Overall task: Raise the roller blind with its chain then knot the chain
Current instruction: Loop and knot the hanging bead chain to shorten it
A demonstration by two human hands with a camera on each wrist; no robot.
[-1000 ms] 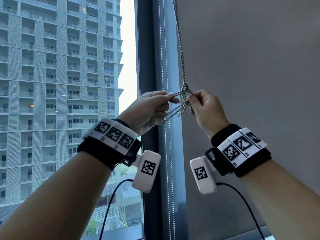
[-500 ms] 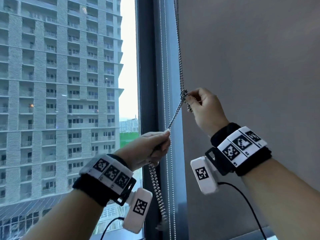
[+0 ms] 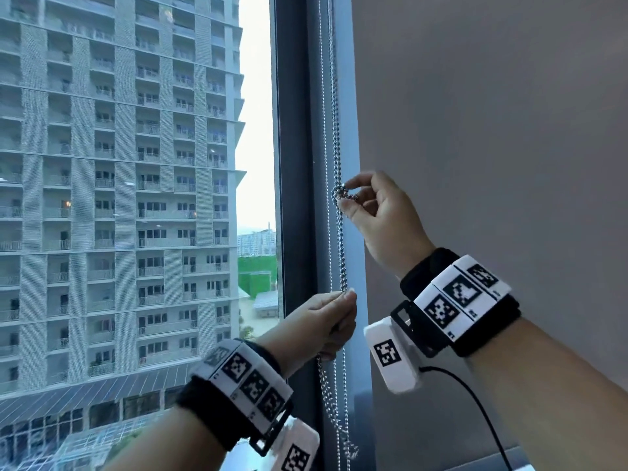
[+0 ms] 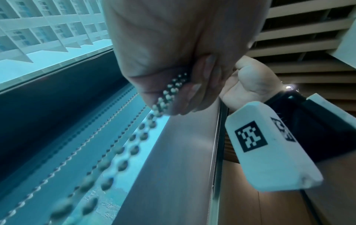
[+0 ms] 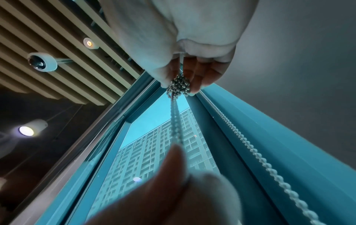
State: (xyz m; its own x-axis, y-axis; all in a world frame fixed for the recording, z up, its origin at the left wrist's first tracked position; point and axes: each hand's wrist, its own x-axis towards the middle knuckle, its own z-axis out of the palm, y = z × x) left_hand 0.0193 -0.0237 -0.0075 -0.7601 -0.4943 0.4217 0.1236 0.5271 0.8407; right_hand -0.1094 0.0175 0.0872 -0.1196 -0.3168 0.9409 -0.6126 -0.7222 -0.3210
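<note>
A metal bead chain hangs doubled beside the dark window frame. It is tied into a small tight knot. My right hand pinches that knot between thumb and fingertips. In the right wrist view the knot sits bunched between the fingers. Lower down, my left hand grips both strands, which run taut and straight up to the knot. The left wrist view shows the chain passing through the curled fingers. The loose tail dangles below the left hand.
A thin white bead cord runs along the frame behind the chain. The bare window glass at left shows a tower block. A flat grey surface fills the right. Overhead are ceiling slats and a security camera.
My left hand has slid down the chain from the knot and pulled the strands straight. The loose loops have closed into a tight knot. The right hand stays at the knot.
</note>
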